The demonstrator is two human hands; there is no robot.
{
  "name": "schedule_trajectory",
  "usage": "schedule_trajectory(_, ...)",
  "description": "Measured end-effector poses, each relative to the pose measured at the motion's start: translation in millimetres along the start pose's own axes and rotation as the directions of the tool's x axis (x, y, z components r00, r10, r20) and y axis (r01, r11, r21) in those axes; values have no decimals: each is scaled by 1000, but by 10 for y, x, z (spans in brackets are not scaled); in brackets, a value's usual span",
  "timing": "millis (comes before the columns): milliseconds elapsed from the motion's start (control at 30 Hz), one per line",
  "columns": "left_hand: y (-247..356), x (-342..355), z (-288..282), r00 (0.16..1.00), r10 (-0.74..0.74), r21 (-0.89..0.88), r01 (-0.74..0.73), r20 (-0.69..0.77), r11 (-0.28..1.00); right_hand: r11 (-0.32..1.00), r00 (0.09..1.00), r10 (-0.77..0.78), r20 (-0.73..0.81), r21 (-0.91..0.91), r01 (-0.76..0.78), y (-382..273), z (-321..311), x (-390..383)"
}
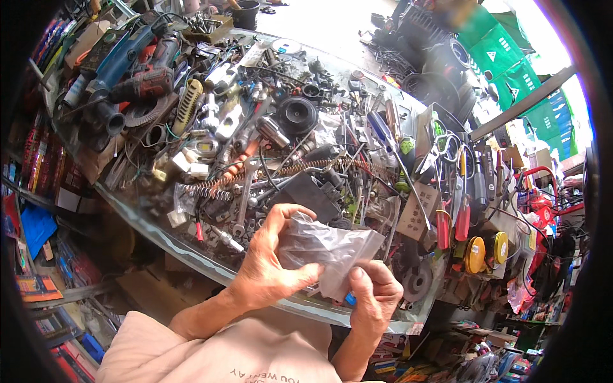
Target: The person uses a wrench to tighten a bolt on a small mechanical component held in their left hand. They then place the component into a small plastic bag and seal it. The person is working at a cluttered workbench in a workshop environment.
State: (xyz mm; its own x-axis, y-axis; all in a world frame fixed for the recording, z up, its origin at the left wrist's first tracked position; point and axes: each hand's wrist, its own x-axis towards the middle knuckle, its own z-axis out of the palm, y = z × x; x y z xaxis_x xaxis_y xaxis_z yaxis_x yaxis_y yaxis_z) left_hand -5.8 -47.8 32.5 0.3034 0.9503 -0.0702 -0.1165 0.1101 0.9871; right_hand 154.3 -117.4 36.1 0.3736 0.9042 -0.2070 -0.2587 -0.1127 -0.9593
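Observation:
A crumpled clear plastic bag (pixel 329 246) is held up between both my hands, above the near edge of the cluttered workbench. My left hand (pixel 271 265) is wrapped round the bag's left side, its thumb across the front. At the bag's lower right corner, my right hand (pixel 375 290) pinches the plastic between thumb and curled fingers. Whatever may lie inside the bag is hard to make out through the creased plastic. Just beyond it on the bench lies a flat dark plate (pixel 306 195), and a wrench (pixel 244 204) rests to the left of it.
Loose parts heap the glass-edged bench (pixel 185 255). A red cordless drill (pixel 143 86) and a blue angle grinder (pixel 124 57) lie far left. Scissors (pixel 444 150), red-handled screwdrivers (pixel 462 220) and yellow tape rolls (pixel 475 254) are at the right. A long spring (pixel 211 191) stretches across the middle.

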Motion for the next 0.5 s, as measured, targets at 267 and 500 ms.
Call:
schedule_trajectory(267,-78,-79,-40,994,39,243,-13,-103,970,996,994,87,65,-15,-86,34,59,57)
schedule_trajectory(500,-45,-123,-39,928,352,553,-228,-126,801,986,970,163,181,10,-167,76,-72,101)
